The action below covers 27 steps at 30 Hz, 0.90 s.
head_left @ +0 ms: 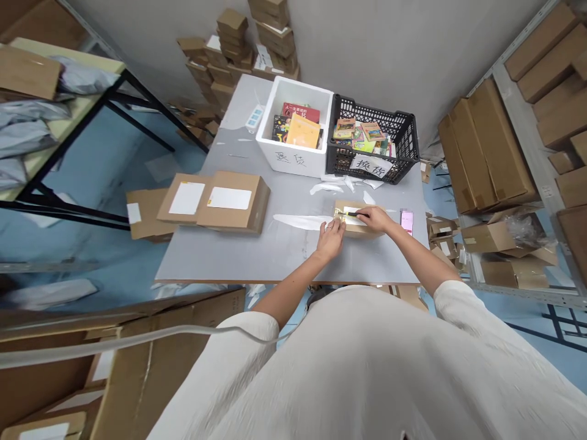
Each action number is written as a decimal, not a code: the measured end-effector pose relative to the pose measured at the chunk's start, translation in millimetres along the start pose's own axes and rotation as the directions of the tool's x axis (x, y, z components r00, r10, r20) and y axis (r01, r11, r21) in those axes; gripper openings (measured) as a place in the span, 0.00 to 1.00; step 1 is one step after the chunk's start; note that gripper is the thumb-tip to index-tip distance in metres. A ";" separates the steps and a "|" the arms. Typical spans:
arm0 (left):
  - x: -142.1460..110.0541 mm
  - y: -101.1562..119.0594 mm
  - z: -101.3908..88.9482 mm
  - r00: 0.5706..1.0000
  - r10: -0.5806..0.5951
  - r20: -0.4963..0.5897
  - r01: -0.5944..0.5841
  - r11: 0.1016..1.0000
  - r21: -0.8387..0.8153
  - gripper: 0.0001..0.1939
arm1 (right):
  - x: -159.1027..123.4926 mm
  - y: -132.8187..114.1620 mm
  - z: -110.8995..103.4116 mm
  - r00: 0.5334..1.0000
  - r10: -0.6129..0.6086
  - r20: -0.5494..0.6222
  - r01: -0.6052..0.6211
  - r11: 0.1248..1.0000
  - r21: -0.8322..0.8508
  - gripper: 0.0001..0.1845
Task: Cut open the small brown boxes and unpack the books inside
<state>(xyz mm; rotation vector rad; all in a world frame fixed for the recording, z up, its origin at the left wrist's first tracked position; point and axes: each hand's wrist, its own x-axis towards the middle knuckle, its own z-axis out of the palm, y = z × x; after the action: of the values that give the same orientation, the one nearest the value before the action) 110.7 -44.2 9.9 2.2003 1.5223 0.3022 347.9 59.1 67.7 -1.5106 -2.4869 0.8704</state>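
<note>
A small brown cardboard parcel [349,227] with a white label lies on the grey table [275,244] in front of me. My left hand [331,236] presses on its near left corner, fingers bent and resting on the box. My right hand [373,218] is closed around a thin dark tool [352,214], a knife or pen, whose tip lies on the parcel's top near the taped left end. A pink phone [406,220] lies just right of my right hand.
Flat brown parcels [215,201] sit at the table's left. A white foam box [296,125] and a black crate [373,140], both holding books, stand at the back. Paper scraps [298,221] litter the middle. Cardboard boxes fill shelves at the right and the floor.
</note>
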 end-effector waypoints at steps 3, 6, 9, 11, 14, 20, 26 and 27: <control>-0.7 2.8 -3.0 1.000 -0.010 0.029 0.007 0.996 0.084 0.40 | 1.7 -10.2 -7.1 0.998 0.023 0.064 -0.018 0.997 -0.079 0.22; -0.8 4.7 -4.8 0.999 -0.011 0.041 0.006 0.991 0.135 0.39 | 1.8 -18.2 -11.9 0.994 0.029 0.108 -0.013 0.990 -0.141 0.21; -0.4 5.0 -5.1 0.999 -0.004 0.043 -0.002 0.990 0.143 0.39 | 2.4 -22.3 -12.9 0.993 0.034 0.113 -0.015 0.986 -0.167 0.21; 0.0 4.7 -5.0 0.999 -0.002 0.042 -0.004 0.990 0.142 0.39 | 3.0 -23.7 -12.9 0.993 0.036 0.108 -0.017 0.985 -0.169 0.21; 0.1 4.4 -4.8 0.999 -0.001 0.039 -0.005 0.989 0.145 0.38 | 3.9 -25.0 -14.2 0.992 0.031 0.119 -0.010 0.986 -0.168 0.21; -0.4 3.9 -4.8 0.999 0.004 0.043 -0.010 0.988 0.153 0.38 | 7.2 -26.6 -20.5 0.984 0.071 0.166 -0.038 0.980 -0.195 0.22; 0.4 3.9 -6.6 0.999 0.002 0.053 -0.010 0.987 0.160 0.38 | 8.6 -32.1 -23.2 0.983 0.082 0.166 -0.038 0.967 -0.254 0.22; 0.5 4.2 -6.8 0.999 0.001 0.054 -0.010 0.987 0.162 0.38 | 8.2 -33.0 -23.0 0.983 0.082 0.165 -0.036 0.964 -0.265 0.22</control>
<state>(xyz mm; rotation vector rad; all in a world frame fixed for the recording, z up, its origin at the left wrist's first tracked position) 111.5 -43.4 17.8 2.3174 1.5604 0.1228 326.5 64.3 102.3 -1.6604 -2.7914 0.7356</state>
